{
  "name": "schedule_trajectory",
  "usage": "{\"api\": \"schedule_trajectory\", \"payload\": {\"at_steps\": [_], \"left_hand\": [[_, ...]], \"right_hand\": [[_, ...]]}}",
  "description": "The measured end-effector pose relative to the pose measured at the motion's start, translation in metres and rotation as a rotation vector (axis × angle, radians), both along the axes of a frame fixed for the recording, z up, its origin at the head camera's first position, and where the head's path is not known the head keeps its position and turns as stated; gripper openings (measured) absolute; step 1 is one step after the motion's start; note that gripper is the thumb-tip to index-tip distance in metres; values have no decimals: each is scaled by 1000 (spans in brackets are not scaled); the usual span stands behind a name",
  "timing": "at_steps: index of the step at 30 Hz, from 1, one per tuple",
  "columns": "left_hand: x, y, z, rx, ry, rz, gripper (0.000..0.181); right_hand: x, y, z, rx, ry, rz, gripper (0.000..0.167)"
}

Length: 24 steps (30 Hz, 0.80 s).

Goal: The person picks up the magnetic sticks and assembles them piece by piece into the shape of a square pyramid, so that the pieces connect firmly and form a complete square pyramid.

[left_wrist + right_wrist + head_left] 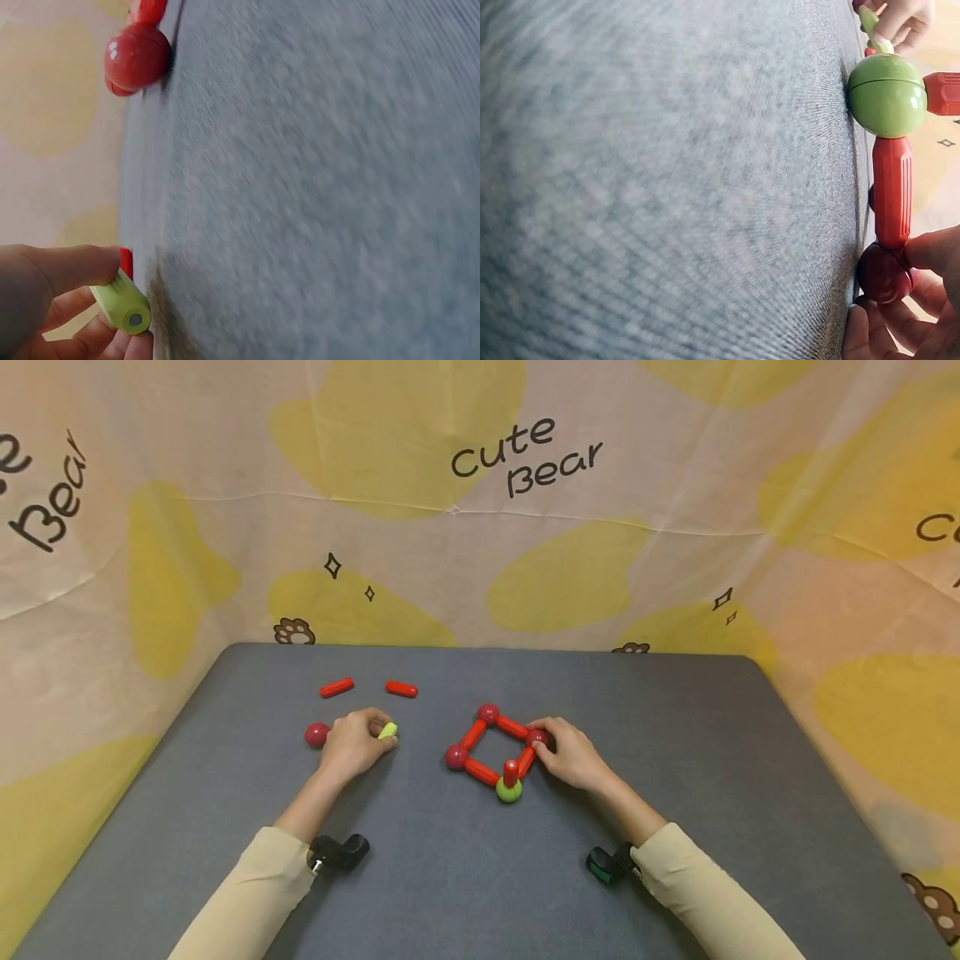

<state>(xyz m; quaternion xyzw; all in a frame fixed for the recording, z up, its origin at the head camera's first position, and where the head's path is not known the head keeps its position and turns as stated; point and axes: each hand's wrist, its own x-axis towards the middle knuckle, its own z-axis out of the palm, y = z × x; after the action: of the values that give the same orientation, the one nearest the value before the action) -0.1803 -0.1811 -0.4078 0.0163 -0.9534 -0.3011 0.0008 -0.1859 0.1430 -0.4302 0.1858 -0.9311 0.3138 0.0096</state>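
The left hand pinches a light green stick between thumb and fingers; in the left wrist view the stick shows a round grey spot on its end. Four red sticks and four balls form a flat square on the table. Its right-hand red ball is gripped by the right hand, also visible in the right wrist view, where fingers touch the ball. At the near corner is a green ball with a red stick standing upright on it.
Two loose red sticks lie toward the table's back left. A loose red ball sits just left of the left hand. A printed cloth hangs behind the grey table.
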Motion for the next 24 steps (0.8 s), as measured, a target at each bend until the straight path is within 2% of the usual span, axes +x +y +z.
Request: {"api": "schedule_trajectory", "payload": {"at_steps": [8, 16, 24], "left_hand": [[0, 17, 7, 97, 59, -11, 26], [1, 36, 12, 210, 78, -16, 28], [6, 54, 17, 302, 84, -49, 28]], "right_hand": [[0, 0, -1, 1, 7, 4, 26], [0, 1, -2, 4, 14, 7, 27], [0, 0, -1, 3, 12, 5, 26]]}}
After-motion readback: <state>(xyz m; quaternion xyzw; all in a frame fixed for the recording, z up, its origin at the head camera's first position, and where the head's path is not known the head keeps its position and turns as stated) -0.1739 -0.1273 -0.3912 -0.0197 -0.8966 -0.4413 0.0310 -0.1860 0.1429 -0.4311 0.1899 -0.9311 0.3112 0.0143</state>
